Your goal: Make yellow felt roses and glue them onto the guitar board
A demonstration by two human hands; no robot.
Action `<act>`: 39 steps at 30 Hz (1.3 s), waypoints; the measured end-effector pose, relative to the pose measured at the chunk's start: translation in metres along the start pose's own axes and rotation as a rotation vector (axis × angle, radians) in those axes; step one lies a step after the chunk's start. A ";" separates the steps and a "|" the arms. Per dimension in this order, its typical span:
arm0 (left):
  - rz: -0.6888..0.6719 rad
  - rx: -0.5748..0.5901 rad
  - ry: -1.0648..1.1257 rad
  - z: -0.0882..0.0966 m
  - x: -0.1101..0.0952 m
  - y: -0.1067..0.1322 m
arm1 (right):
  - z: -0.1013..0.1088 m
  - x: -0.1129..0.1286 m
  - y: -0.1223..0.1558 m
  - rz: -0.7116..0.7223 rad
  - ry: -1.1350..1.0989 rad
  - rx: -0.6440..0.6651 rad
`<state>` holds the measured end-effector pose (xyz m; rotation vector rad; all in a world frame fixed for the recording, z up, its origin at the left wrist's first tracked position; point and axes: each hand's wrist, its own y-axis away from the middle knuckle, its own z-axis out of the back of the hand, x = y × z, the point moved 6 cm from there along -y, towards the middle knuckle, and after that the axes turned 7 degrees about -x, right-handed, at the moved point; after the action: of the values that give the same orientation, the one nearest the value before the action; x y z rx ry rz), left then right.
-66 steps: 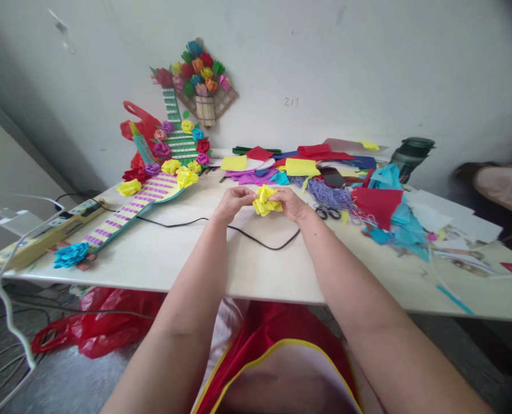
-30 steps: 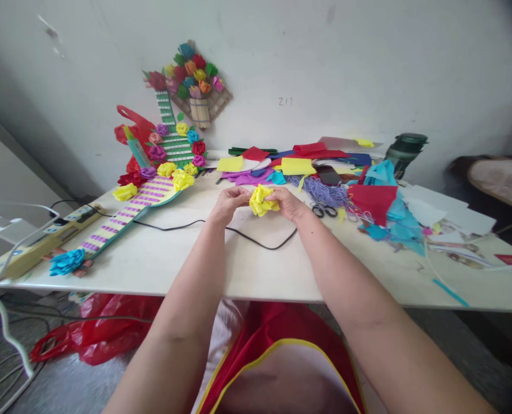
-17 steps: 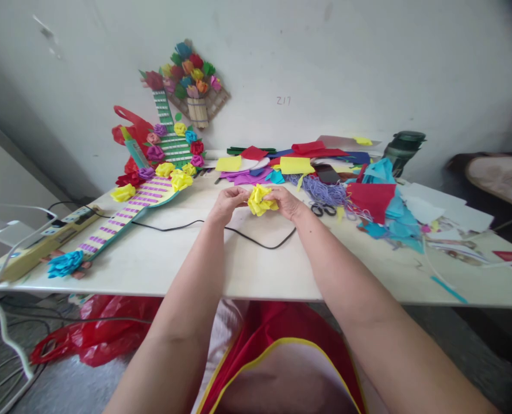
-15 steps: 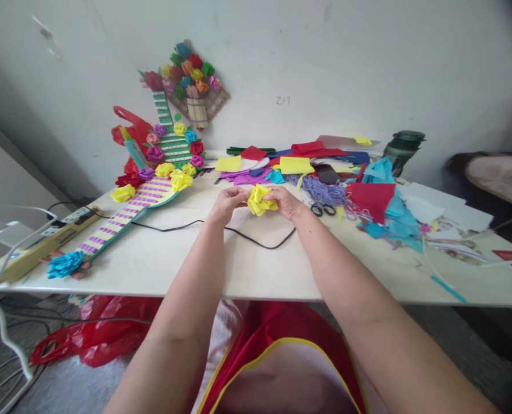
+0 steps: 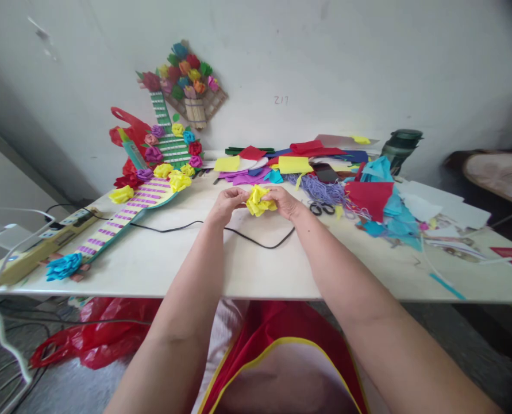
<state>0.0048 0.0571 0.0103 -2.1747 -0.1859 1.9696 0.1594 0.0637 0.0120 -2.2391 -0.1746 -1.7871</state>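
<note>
In the head view, the left hand and right hand both pinch the yellow paper flower, fingers closed on its opposite sides. They hold it just above the table, behind the black cable. The flower already looks ruffled into a full bloom, so its shaping seems nearly done. It is not yet among the finished flowers on the striped board, left of the cable. Scissors lie right of the cable.
</note>
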 end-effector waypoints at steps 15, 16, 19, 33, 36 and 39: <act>0.010 -0.013 -0.035 0.000 -0.003 0.001 | 0.000 0.001 0.000 0.026 0.051 -0.015; 0.010 -0.008 -0.038 0.001 -0.003 0.001 | 0.001 0.000 0.000 0.027 0.049 -0.020; 0.006 -0.018 -0.032 0.003 -0.002 -0.001 | 0.001 -0.001 -0.002 0.025 0.046 -0.028; -0.065 0.029 -0.094 -0.003 -0.009 0.001 | -0.004 0.009 0.002 0.078 0.208 -0.094; -0.092 0.046 -0.099 -0.008 -0.010 0.002 | -0.010 0.011 0.003 0.083 0.230 -0.100; -0.087 0.035 -0.094 -0.009 -0.011 0.003 | -0.011 0.012 0.004 0.070 0.233 -0.122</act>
<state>0.0121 0.0512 0.0208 -2.0192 -0.2541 2.0124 0.1529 0.0554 0.0254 -2.0639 0.0597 -2.0508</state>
